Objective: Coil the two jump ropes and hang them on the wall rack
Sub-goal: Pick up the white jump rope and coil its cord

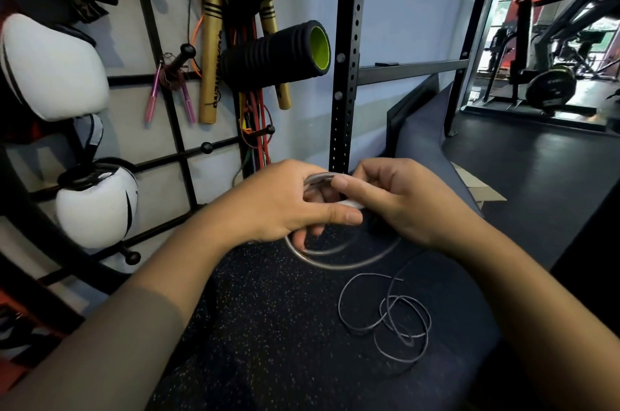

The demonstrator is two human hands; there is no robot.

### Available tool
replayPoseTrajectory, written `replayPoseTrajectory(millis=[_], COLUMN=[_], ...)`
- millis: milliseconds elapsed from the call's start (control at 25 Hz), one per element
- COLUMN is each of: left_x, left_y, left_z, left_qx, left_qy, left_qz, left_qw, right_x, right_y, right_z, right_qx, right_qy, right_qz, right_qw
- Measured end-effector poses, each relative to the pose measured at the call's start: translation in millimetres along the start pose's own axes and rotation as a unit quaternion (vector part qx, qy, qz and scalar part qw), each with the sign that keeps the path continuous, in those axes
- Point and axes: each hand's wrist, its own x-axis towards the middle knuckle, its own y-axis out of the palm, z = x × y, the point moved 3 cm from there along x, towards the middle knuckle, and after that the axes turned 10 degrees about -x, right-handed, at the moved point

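— What are the hands doing?

— The left hand (288, 202) has its fingers curled through a small coil of pale rope (317, 180), thumb stretched across the front. The right hand (396, 199) pinches the same rope at the top of the coil, touching the left thumb.

— Where does the rest of that rope go?

— It hangs below the hands in wide loops (339, 263) above the speckled floor mat (268, 326).

— And the second one?

— A thin dark rope (389, 316) lies in loose loops on the mat, below and to the right of the hands, apart from both.

— The rack?

— The wall rack (174, 115) is a black grid on the left wall. On it hang a rope with pink handles (152, 98), gold sticks (209, 58), a black foam roller (278, 55) and white boxing gloves (53, 68). A bare peg (206, 147) sticks out just above the left hand.
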Motion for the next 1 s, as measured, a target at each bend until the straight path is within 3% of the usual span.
replayPoseTrajectory(millis=[360,480,560,680,840,920,1000], left_x=[0.6,-0.9,-3.0,-3.3,6.2,8.3,10.0], left_y=[4.7,-4.7,-18.3,-32.8,-7.6,9.2,22.1], left_z=[-0.8,2.1,4.6,8.4,8.0,4.5,5.8], left_qx=[0.014,-0.035,-0.116,-0.293,-0.496,-0.558,-0.554], left_qy=[0.022,0.018,0.026,0.067,0.098,0.117,0.121], left_qz=[-0.010,-0.001,-0.041,-0.148,-0.238,-0.267,-0.307], left_qw=[1.000,0.999,0.992,0.942,0.829,0.777,0.765], right_x=[-2.2,-3.9,-5.6,-8.5,-6.5,-3.9,-3.5], right_y=[8.0,-2.4,-19.4,-34.1,-2.8,25.1,52.7], right_z=[0.4,-4.6,-14.1,-31.7,-32.6,-19.5,-5.3], right_qx=[-0.058,0.056,0.167,0.218,0.189,0.261,0.352], right_qy=[0.036,0.049,0.084,0.096,0.110,0.113,0.100], right_qz=[-0.047,-0.017,-0.009,-0.026,-0.042,-0.028,-0.003], right_qw=[0.997,0.997,0.982,0.971,0.975,0.958,0.931])
